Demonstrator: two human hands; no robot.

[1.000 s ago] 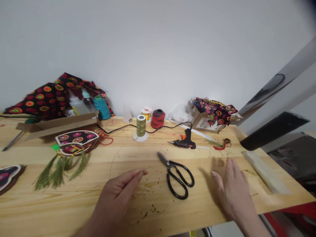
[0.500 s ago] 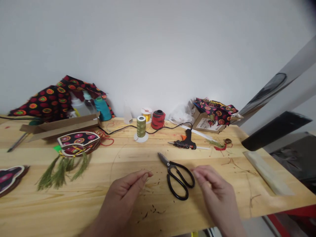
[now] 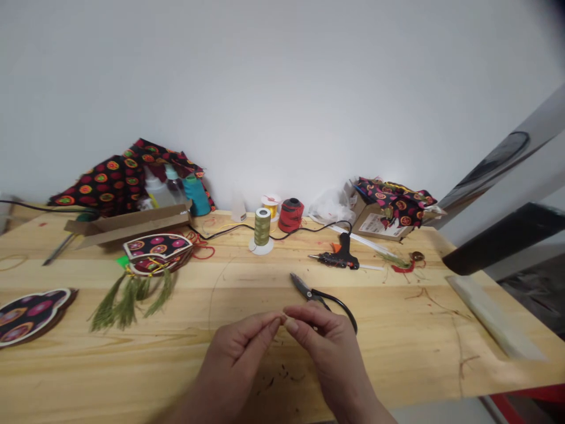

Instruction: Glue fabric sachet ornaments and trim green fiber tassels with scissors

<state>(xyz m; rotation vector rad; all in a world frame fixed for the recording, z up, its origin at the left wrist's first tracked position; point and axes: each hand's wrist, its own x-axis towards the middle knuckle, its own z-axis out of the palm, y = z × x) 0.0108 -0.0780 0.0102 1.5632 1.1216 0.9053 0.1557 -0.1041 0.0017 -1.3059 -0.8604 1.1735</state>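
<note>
My left hand (image 3: 241, 356) and my right hand (image 3: 329, 347) meet over the near middle of the table, thumbs and forefingers pinched tip to tip. Whatever lies between the fingertips is too small to make out. A thin thread (image 3: 212, 297) curves over the wood from near the olive-green thread spool (image 3: 262, 228) down to my left hand, where I lose sight of it. Just behind my right hand lie black-handled scissors (image 3: 302, 287), their handles partly covered by it. Dark snippets (image 3: 282, 372) are scattered on the wood below my hands.
A fan-shaped patterned piece (image 3: 158, 247) with green tassels (image 3: 119, 303) and another patterned piece (image 3: 33, 315) lie left. Behind stand a red thread cone (image 3: 291, 215) and an open cardboard box (image 3: 136, 225). A hot glue gun (image 3: 339, 257) and a pale slab (image 3: 494, 318) are right.
My right hand has moved left across the scissors to meet my left hand, fingertips together. My left hand has shifted slightly right. The whole view has swung a little left.
</note>
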